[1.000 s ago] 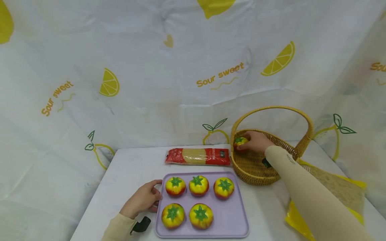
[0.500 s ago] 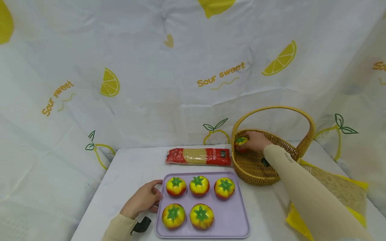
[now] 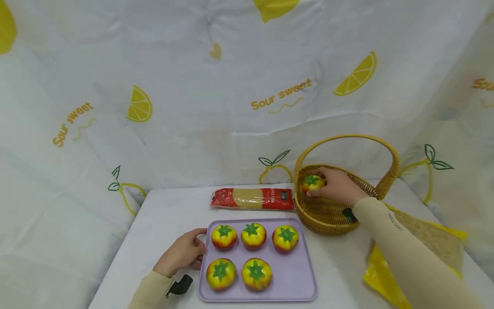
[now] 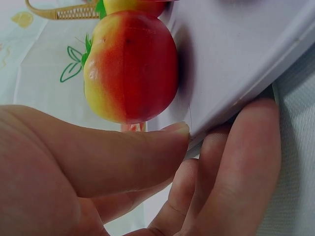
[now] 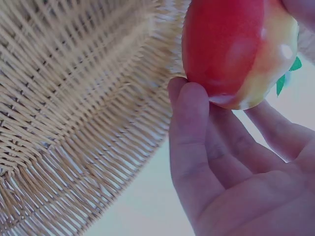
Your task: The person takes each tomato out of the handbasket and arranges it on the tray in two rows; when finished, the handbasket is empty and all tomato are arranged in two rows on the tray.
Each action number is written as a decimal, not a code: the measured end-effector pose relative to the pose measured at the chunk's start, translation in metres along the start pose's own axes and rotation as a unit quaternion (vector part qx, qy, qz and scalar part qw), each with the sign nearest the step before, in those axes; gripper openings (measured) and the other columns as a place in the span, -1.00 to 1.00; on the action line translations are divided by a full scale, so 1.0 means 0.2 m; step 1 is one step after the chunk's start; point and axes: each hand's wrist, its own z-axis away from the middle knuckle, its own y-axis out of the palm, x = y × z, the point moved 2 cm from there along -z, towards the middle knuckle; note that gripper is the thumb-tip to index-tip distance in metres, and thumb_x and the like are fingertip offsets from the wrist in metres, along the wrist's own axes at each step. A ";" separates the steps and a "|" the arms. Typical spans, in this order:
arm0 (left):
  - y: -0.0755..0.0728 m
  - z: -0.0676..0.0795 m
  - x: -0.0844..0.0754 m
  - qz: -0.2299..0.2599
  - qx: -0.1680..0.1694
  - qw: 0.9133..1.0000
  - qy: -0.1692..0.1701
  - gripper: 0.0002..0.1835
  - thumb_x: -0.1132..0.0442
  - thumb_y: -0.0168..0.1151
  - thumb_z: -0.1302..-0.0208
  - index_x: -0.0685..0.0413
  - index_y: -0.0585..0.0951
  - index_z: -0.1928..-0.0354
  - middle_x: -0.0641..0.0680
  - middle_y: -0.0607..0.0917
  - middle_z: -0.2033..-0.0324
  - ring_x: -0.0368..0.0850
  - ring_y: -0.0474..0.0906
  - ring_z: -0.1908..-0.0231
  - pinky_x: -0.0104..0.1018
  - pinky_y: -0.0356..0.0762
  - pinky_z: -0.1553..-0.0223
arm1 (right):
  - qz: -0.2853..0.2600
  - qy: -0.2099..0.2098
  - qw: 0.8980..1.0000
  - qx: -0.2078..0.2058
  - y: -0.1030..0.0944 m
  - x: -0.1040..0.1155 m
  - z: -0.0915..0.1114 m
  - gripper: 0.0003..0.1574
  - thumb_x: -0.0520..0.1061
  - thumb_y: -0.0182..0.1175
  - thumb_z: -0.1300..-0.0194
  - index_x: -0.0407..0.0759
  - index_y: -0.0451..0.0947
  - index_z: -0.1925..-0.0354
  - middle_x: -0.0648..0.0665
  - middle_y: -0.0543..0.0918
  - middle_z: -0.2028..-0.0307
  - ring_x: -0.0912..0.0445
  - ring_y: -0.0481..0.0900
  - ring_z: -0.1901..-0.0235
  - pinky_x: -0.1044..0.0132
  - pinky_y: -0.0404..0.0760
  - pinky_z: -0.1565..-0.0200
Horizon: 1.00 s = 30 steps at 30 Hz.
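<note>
My right hand [image 3: 337, 184] holds a red-and-yellow tomato [image 3: 312, 183] with a green star-shaped top, inside the left end of the wicker basket [image 3: 328, 229]. In the right wrist view the fingertips grip the tomato [image 5: 236, 49] close to the woven wall [image 5: 88, 123]. My left hand [image 3: 183, 254] pinches the left edge of a lilac tray [image 3: 293, 279]; in the left wrist view its thumb [image 4: 142, 155] lies at the rim and the other fingers are curled underneath. Several matching tomatoes [image 3: 253, 236] sit on the tray in two rows, the front right spot being bare.
A red packet of noodles [image 3: 248, 198] lies behind the tray, left of the basket. The basket's tall handle [image 3: 353, 136] arches over it. A yellow-edged bag [image 3: 428, 240] lies at the right, partly under my right forearm. A white printed curtain [image 3: 193, 107] hangs behind the table.
My right hand and the tomato have shifted a little to the right, away from the basket's left wall. The left hand keeps its place on the tray edge.
</note>
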 end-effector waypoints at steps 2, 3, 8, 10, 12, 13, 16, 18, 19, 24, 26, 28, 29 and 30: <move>0.00 0.00 0.00 0.001 -0.001 1.000 -0.002 -0.34 0.40 0.33 -0.44 0.13 0.44 -0.54 0.14 0.69 0.21 -0.07 0.74 0.40 -0.14 0.85 0.38 | 0.003 -0.005 1.000 -0.010 0.00 0.03 0.06 0.06 0.30 0.52 -0.28 -0.22 0.42 -0.50 -0.38 0.62 -0.34 -0.22 0.63 -0.18 -0.31 0.61 -0.29; 0.00 0.00 0.01 0.002 0.000 1.000 -0.002 -0.34 0.40 0.33 -0.44 0.13 0.44 -0.54 0.14 0.69 0.20 -0.07 0.74 0.40 -0.14 0.85 0.38 | 0.001 -0.006 1.000 -0.012 0.00 0.04 0.09 0.08 0.32 0.52 -0.28 -0.22 0.42 -0.51 -0.37 0.63 -0.33 -0.21 0.64 -0.17 -0.30 0.63 -0.27; -0.01 -0.01 0.01 0.002 0.004 1.000 -0.002 -0.33 0.39 0.34 -0.43 0.13 0.43 -0.55 0.15 0.69 0.19 -0.06 0.73 0.38 -0.15 0.85 0.38 | -0.004 -0.024 0.999 -0.036 -0.01 0.11 0.25 0.07 0.35 0.53 -0.25 -0.17 0.45 -0.48 -0.31 0.69 -0.25 -0.19 0.65 -0.14 -0.23 0.70 -0.18; -0.01 -0.01 0.01 0.000 0.003 1.000 0.000 -0.33 0.39 0.35 -0.43 0.13 0.44 -0.55 0.15 0.69 0.19 -0.06 0.73 0.37 -0.16 0.85 0.37 | -0.005 -0.031 0.998 -0.048 0.00 0.15 0.31 0.05 0.35 0.54 -0.25 -0.15 0.47 -0.47 -0.28 0.71 -0.21 -0.17 0.66 -0.11 -0.17 0.73 -0.12; -0.01 -0.01 0.01 0.000 0.003 1.000 0.000 -0.33 0.39 0.35 -0.43 0.13 0.44 -0.54 0.15 0.68 0.19 -0.06 0.73 0.37 -0.16 0.85 0.37 | -0.008 -0.036 0.998 -0.058 0.01 0.18 0.37 0.03 0.34 0.55 -0.24 -0.13 0.48 -0.45 -0.25 0.71 -0.18 -0.14 0.66 -0.08 -0.11 0.75 -0.08; -0.01 -0.01 0.00 0.001 0.002 1.000 0.001 -0.34 0.39 0.35 -0.43 0.13 0.44 -0.54 0.15 0.68 0.19 -0.06 0.72 0.37 -0.15 0.85 0.37 | -0.011 -0.039 0.997 -0.061 0.01 0.20 0.39 0.01 0.33 0.56 -0.23 -0.13 0.49 -0.44 -0.24 0.71 -0.18 -0.13 0.67 -0.07 -0.08 0.76 -0.06; 0.00 0.00 -0.01 0.003 0.000 1.000 0.004 -0.34 0.40 0.35 -0.43 0.14 0.45 -0.54 0.15 0.68 0.20 -0.07 0.72 0.39 -0.14 0.85 0.37 | -0.021 -0.054 0.996 -0.068 0.05 0.25 0.47 -0.01 0.29 0.59 -0.22 -0.12 0.50 -0.42 -0.22 0.70 -0.19 -0.08 0.70 -0.03 -0.01 0.79 -0.01; 0.00 0.01 -0.01 0.005 -0.002 1.000 0.005 -0.34 0.41 0.34 -0.43 0.14 0.45 -0.53 0.15 0.68 0.21 -0.07 0.72 0.39 -0.14 0.85 0.37 | -0.027 -0.065 0.995 -0.068 0.08 0.28 0.51 -0.03 0.25 0.61 -0.20 -0.11 0.51 -0.40 -0.19 0.70 -0.20 -0.02 0.70 0.01 0.06 0.81 0.02; 0.00 0.01 -0.01 0.005 -0.003 1.000 0.005 -0.35 0.42 0.34 -0.42 0.14 0.46 -0.53 0.15 0.68 0.21 -0.07 0.72 0.39 -0.14 0.85 0.37 | -0.031 -0.070 0.995 -0.066 0.10 0.30 0.52 -0.04 0.22 0.63 -0.19 -0.11 0.52 -0.39 -0.17 0.70 -0.19 0.01 0.69 0.01 0.09 0.82 0.03; 0.00 0.02 -0.02 0.004 -0.007 1.000 0.004 -0.35 0.41 0.33 -0.43 0.14 0.46 -0.53 0.15 0.69 0.21 -0.06 0.72 0.39 -0.14 0.86 0.37 | -0.038 -0.078 0.995 -0.040 0.18 0.35 0.60 -0.07 0.24 0.65 -0.15 -0.05 0.53 -0.35 -0.05 0.70 -0.17 0.15 0.64 0.04 0.20 0.79 0.04; -0.01 0.02 -0.02 0.002 -0.006 1.000 0.004 -0.35 0.40 0.32 -0.44 0.14 0.45 -0.53 0.14 0.69 0.21 -0.07 0.72 0.39 -0.14 0.85 0.36 | -0.044 -0.068 0.997 -0.019 0.23 0.37 0.63 -0.05 0.28 0.65 -0.12 -0.02 0.53 -0.34 -0.02 0.70 -0.17 0.18 0.64 0.03 0.23 0.79 0.02; 0.00 0.02 -0.02 0.002 -0.005 1.000 0.004 -0.36 0.40 0.32 -0.45 0.13 0.45 -0.54 0.14 0.69 0.21 -0.07 0.72 0.39 -0.14 0.86 0.36 | -0.056 -0.058 0.997 0.004 0.27 0.38 0.65 -0.03 0.28 0.66 -0.10 -0.02 0.53 -0.34 -0.01 0.69 -0.19 0.19 0.65 0.01 0.23 0.80 0.00; 0.00 0.02 -0.02 0.001 -0.004 1.000 0.004 -0.36 0.39 0.32 -0.45 0.13 0.45 -0.54 0.14 0.69 0.21 -0.07 0.72 0.38 -0.14 0.86 0.35 | -0.061 -0.054 0.997 0.015 0.29 0.38 0.67 -0.03 0.27 0.67 -0.10 -0.02 0.52 -0.34 -0.01 0.68 -0.20 0.19 0.66 0.01 0.23 0.80 -0.01; 0.00 0.01 -0.02 0.000 -0.004 1.000 0.004 -0.36 0.39 0.32 -0.45 0.13 0.45 -0.54 0.14 0.69 0.21 -0.07 0.72 0.38 -0.14 0.86 0.35 | -0.064 -0.051 0.996 0.024 0.32 0.38 0.68 -0.02 0.27 0.67 -0.09 -0.02 0.52 -0.34 -0.02 0.68 -0.21 0.18 0.66 0.00 0.22 0.81 -0.02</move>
